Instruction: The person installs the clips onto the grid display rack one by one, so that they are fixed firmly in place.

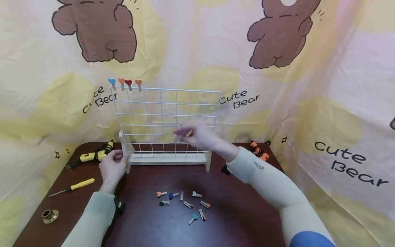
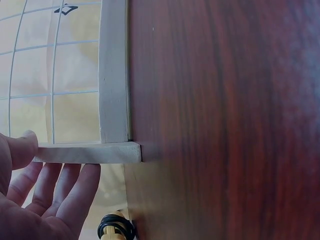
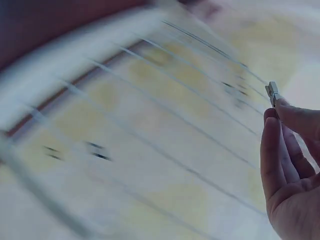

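Note:
A white wire grid rack [image 1: 168, 160] stands upright on a pale wooden base. My left hand [image 1: 112, 168] grips the wooden side post [image 2: 90, 153] at its left end, thumb on one face and fingers on the other. Before the grid, my right hand [image 1: 197, 135] is raised. Between its thumb and fingertips it pinches a small wooden clothespin [image 3: 272, 92], whose far end points away from the palm. Along the rack's top left wire sit several heart-topped clothespins, among them a light blue one [image 1: 112, 82] and a red one [image 1: 128, 83].
Several loose clothespins, including a teal heart one [image 1: 194, 216], lie on the dark table [image 1: 148, 223]. At the left are a yellow tool with a black cord [image 1: 89, 156], a screwdriver [image 1: 81, 184] and a metal flange [image 1: 50, 216]. An orange tool [image 1: 259, 151] lies back right.

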Motion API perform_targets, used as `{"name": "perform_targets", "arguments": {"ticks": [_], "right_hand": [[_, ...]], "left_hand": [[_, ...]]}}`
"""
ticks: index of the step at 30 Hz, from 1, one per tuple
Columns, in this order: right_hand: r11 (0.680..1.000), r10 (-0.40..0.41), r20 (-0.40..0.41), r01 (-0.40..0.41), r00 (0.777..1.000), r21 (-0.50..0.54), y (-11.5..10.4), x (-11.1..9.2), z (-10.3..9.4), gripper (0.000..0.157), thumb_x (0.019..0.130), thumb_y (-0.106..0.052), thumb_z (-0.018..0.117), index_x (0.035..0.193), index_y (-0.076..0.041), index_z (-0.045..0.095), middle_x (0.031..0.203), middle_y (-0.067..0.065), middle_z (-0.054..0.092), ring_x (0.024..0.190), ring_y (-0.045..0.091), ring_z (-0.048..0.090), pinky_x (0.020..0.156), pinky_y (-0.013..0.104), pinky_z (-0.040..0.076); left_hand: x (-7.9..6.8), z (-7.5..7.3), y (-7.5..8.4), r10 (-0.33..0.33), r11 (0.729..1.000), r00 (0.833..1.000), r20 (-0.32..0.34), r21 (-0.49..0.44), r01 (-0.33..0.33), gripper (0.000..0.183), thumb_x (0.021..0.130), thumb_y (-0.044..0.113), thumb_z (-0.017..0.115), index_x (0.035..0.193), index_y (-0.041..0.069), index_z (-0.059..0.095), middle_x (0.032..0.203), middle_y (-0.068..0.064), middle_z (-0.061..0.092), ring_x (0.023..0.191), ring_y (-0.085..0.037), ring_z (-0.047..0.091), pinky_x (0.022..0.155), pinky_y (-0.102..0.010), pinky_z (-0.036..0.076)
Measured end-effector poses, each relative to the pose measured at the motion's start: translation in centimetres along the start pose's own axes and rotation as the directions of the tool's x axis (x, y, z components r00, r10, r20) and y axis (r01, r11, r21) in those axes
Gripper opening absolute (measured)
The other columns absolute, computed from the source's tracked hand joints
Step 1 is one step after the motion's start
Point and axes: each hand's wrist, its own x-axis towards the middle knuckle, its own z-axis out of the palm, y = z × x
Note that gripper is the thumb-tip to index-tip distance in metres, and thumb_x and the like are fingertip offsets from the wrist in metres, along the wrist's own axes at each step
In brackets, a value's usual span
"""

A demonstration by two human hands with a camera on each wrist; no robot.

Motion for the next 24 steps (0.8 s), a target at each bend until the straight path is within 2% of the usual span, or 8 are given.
{"name": "perform_targets", "arguments": {"ticks": [3,6,10,13,16,21,24], "right_hand": [[0.999,-0.044,-0.083,0.044,0.996,0.003,-2.7,2.8,-2.3,0.021,0.095,0.005,0.074,0.114,-0.002,0.079,0.101,0.007,0.081,0.089,0.018,0.078,0.072,0.025,0.060],[0.995,-0.088,-0.136,0.080,0.987,-0.064,-5.2,5.8,-4.4,0.016,0.095,0.005,0.074,0.108,-0.003,0.081,0.098,0.005,0.080,0.092,0.017,0.076,0.077,0.025,0.059],[0.975,-0.152,-0.154,0.123,0.976,-0.186,-7.4,9.9,-6.2,0.015,0.094,0.009,0.071,0.100,0.000,0.082,0.096,0.008,0.077,0.092,0.017,0.072,0.084,0.025,0.057],[0.956,-0.128,-0.136,0.086,0.982,-0.281,-8.5,12.7,-6.6,0.022,0.094,0.009,0.066,0.102,-0.003,0.083,0.101,0.007,0.079,0.095,0.014,0.074,0.089,0.022,0.055],[0.909,-0.074,-0.089,0.030,0.993,-0.415,-9.1,14.9,-6.6,0.030,0.095,0.005,0.060,0.105,-0.011,0.084,0.102,0.000,0.080,0.097,0.008,0.072,0.090,0.019,0.052],[0.822,-0.066,-0.013,0.047,0.998,-0.567,-9.6,17.2,-6.4,0.038,0.092,0.002,0.053,0.103,-0.014,0.085,0.100,-0.002,0.079,0.096,0.008,0.068,0.092,0.022,0.052],[0.805,-0.027,-0.003,0.020,1.000,-0.592,-10.0,18.0,-6.3,0.042,0.092,0.000,0.049,0.107,-0.015,0.085,0.106,-0.003,0.079,0.102,0.010,0.070,0.097,0.024,0.053]], "left_hand": [[0.0,0.0,-0.1,-0.005,1.000,1.000,-0.002,0.004,0.005,0.032,0.099,0.032,0.076,0.120,0.008,0.075,0.107,-0.015,0.080,0.095,-0.030,0.077,0.083,-0.036,0.050],[0.1,0.1,-0.2,-0.003,1.000,1.000,-0.003,0.005,0.003,0.032,0.099,0.032,0.077,0.120,0.008,0.075,0.107,-0.015,0.080,0.094,-0.031,0.077,0.081,-0.036,0.051],[0.2,0.1,-0.3,-0.002,1.000,1.000,-0.001,0.000,0.002,0.033,0.099,0.032,0.076,0.121,0.007,0.075,0.108,-0.016,0.079,0.095,-0.031,0.077,0.081,-0.037,0.052],[0.3,0.1,-0.4,-0.013,1.000,1.000,0.008,0.001,0.013,0.033,0.099,0.033,0.076,0.121,0.008,0.075,0.109,-0.016,0.079,0.096,-0.031,0.077,0.083,-0.038,0.051],[0.3,0.0,-0.4,-0.021,1.000,1.000,0.022,0.005,0.021,0.034,0.100,0.034,0.075,0.122,0.009,0.075,0.109,-0.015,0.079,0.096,-0.030,0.077,0.085,-0.039,0.051],[0.2,0.0,-0.3,0.003,1.000,1.000,0.014,0.007,-0.003,0.033,0.099,0.033,0.077,0.120,0.009,0.076,0.107,-0.014,0.080,0.095,-0.030,0.077,0.084,-0.038,0.051],[0.3,-0.1,-0.4,0.014,1.000,1.000,0.003,0.004,-0.014,0.032,0.098,0.032,0.078,0.119,0.008,0.076,0.106,-0.014,0.080,0.094,-0.030,0.077,0.082,-0.035,0.050]]}}
